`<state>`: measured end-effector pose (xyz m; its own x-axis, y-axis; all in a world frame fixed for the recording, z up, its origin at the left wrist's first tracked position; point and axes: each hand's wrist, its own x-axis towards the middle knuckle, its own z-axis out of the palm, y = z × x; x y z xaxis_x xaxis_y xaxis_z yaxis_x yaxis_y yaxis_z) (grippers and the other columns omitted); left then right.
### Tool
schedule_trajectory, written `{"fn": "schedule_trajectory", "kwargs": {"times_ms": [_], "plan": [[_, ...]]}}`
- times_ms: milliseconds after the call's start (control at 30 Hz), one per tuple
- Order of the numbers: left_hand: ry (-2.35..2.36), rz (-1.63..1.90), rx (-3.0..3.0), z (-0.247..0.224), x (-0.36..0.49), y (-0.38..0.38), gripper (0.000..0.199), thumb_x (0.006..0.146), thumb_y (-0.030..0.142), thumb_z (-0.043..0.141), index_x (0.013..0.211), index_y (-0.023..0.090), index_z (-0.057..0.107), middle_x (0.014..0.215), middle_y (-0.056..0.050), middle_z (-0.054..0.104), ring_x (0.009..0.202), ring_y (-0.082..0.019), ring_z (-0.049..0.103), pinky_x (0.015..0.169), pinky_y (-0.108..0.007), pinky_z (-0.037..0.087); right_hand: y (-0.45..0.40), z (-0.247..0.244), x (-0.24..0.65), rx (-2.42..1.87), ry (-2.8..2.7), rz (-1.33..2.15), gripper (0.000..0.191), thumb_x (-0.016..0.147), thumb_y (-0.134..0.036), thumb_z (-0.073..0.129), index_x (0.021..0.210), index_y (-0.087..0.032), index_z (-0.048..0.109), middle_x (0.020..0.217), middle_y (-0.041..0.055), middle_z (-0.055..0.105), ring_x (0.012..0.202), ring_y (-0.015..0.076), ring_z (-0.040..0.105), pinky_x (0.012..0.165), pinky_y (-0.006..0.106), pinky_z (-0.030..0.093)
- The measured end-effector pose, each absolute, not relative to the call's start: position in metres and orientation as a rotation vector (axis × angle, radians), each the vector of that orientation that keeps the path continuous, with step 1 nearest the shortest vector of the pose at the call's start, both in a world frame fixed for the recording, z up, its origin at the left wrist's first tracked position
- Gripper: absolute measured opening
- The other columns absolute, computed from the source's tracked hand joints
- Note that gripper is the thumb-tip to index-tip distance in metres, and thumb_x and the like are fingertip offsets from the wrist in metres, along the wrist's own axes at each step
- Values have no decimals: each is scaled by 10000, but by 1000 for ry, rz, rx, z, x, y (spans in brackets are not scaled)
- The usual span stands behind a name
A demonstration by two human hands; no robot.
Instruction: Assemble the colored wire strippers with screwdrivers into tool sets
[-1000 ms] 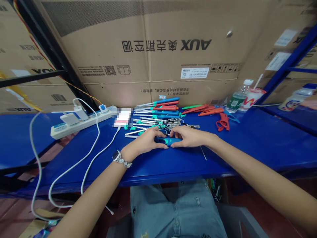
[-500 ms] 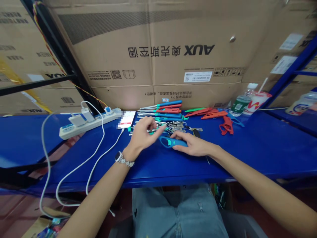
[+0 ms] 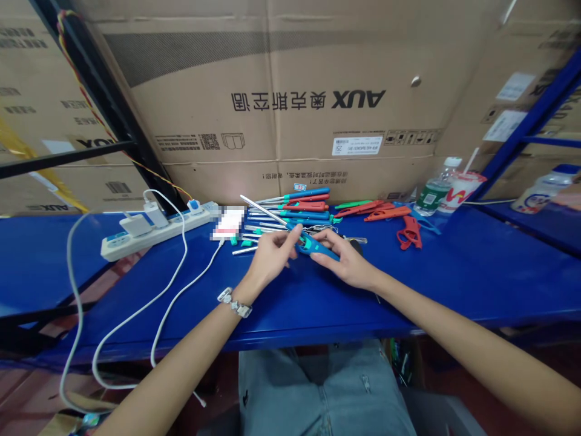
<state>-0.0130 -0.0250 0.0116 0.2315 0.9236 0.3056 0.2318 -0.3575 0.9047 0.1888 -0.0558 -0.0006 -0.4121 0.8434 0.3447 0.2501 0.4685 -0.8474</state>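
My right hand (image 3: 345, 259) is wrapped round the blue handle of a long-necked lighter (image 3: 314, 246) with a green part on its side. The front end of that handle is pinched by my left hand (image 3: 272, 253), thumb on top. A bare metal tube (image 3: 261, 209) slants up and left from there; whether it is fully seated in the handle is hidden by my fingers. Just behind my hands lie loose metal tubes (image 3: 267, 227) with thin wires and small green pieces. Finished-looking lighters (image 3: 308, 206) in blue and red are stacked beyond them.
Red handle shells (image 3: 385, 210) lie at the right, near a water bottle (image 3: 433, 191) and a paper cup (image 3: 463, 191). On the left, a white power strip (image 3: 158, 230) with cables stands beside a blurred phone (image 3: 228, 223). Large cardboard boxes (image 3: 267, 72) wall off the back.
My left hand has come from above the loose tubes to the lighter's front end and closed there. A metal tube now sticks out from the handle, which my right hand still holds, slightly tilted.
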Motion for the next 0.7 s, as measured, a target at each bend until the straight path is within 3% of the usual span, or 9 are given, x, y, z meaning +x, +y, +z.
{"fn": "schedule_trajectory", "kwargs": {"times_ms": [67, 133, 200, 333, 433, 500, 600, 700], "plan": [[996, 1125, 1618, 6, -2, -22, 538, 867, 701, 626, 712, 189, 689, 738, -49, 731, 705, -198, 694, 672, -318, 562, -58, -5, 173, -889, -1881, 914, 233, 969, -387, 580, 1119, -250, 465, 1119, 70, 667, 1052, 223, 655, 959, 410, 517], [927, 1172, 1473, 3, 4, -19, 492, 877, 663, 636, 811, 182, 718, 905, -80, 776, 904, -235, 733, 864, -370, 581, -60, -9, 156, -900, -1844, 889, 202, 980, -374, 562, 1100, -253, 453, 1182, 81, 662, 1077, 219, 657, 963, 402, 515], [844, 1207, 1330, 3, 2, -16, 431, 900, 593, 637, 892, 171, 723, 1005, -109, 783, 992, -251, 736, 926, -402, 577, -60, -10, 140, -915, -1835, 878, 220, 980, -357, 563, 1129, -254, 439, 1180, 81, 671, 1039, 212, 672, 922, 382, 524], [757, 1220, 1225, 17, -22, -10, 319, 923, 467, 653, 944, 151, 693, 944, -114, 775, 915, -243, 745, 802, -367, 607, -47, -4, 123, -921, -1956, 887, 231, 1007, -368, 526, 1191, -234, 488, 977, 41, 707, 849, 199, 672, 809, 362, 517], [797, 1151, 1233, 30, -46, -4, 300, 911, 439, 690, 880, 142, 664, 754, -51, 708, 687, -187, 697, 633, -299, 581, -32, -1, 121, -941, -1959, 788, 193, 1022, -265, 435, 1100, -219, 606, 1028, 56, 709, 870, 192, 654, 808, 359, 496], [816, 1172, 1280, 36, -58, 0, 295, 906, 418, 708, 824, 143, 638, 652, 1, 612, 596, -143, 637, 578, -255, 546, -24, -2, 121, -992, -1969, 655, 160, 957, -161, 481, 961, -201, 636, 995, 56, 702, 850, 190, 637, 790, 349, 483], [827, 1152, 1340, 37, -67, 2, 284, 916, 396, 699, 793, 158, 605, 557, 66, 430, 454, -92, 487, 467, -218, 449, -15, -4, 121, -1086, -2093, 452, 126, 875, -96, 565, 907, -187, 645, 955, 57, 670, 848, 197, 617, 809, 359, 473], [889, 1026, 1430, 34, -70, 2, 260, 914, 376, 696, 792, 174, 587, 528, 95, 320, 387, -61, 314, 386, -193, 290, -8, -6, 118, -1154, -2281, 260, 152, 894, -180, 652, 1042, -195, 681, 1082, 92, 638, 1007, 252, 602, 930, 434, 445]]}}
